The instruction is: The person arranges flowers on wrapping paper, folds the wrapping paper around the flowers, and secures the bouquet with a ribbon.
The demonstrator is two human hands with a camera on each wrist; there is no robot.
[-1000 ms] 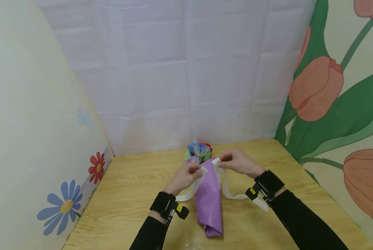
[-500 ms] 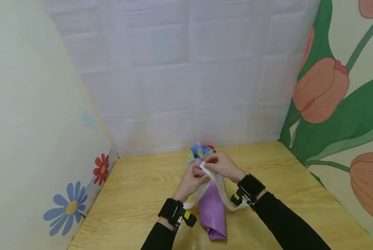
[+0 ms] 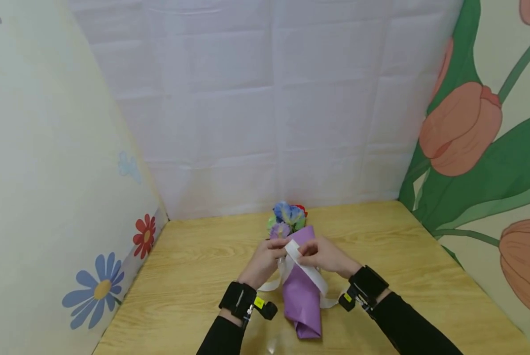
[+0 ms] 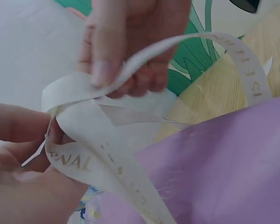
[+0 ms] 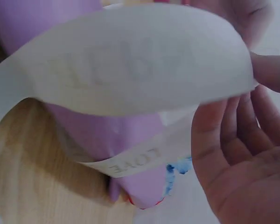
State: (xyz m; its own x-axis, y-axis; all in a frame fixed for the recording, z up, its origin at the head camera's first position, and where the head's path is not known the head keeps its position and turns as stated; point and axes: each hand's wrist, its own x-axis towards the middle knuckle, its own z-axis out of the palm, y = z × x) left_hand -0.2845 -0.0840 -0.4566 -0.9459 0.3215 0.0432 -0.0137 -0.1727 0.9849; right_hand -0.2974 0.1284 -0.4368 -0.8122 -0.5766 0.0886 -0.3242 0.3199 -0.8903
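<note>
A bouquet wrapped in purple paper (image 3: 302, 301) lies on the table with its blue, lilac and red flowers (image 3: 288, 217) at the far end. Round the wrap goes a white ribbon (image 3: 306, 271) with printed letters, "LOVE" legible in the right wrist view. My left hand (image 3: 262, 259) pinches the ribbon on the left of the wrap; a loop of it stands at those fingertips in the left wrist view. Between thumb and fingers, my right hand (image 3: 329, 256) holds another stretch of ribbon (image 5: 144, 60), which arcs over the purple paper. The hands are close together above the bouquet.
The wooden table (image 3: 202, 266) runs back to a white cloth backdrop (image 3: 229, 123). Painted panels stand at both sides, daisies (image 3: 98, 291) on the left and tulips (image 3: 462, 128) on the right. Both wrists wear black camera straps (image 3: 238, 298).
My right hand has moved left and down toward the left hand, carrying its ribbon end across the wrap. The ribbon now slants over the purple paper. My left hand has stayed near its place.
</note>
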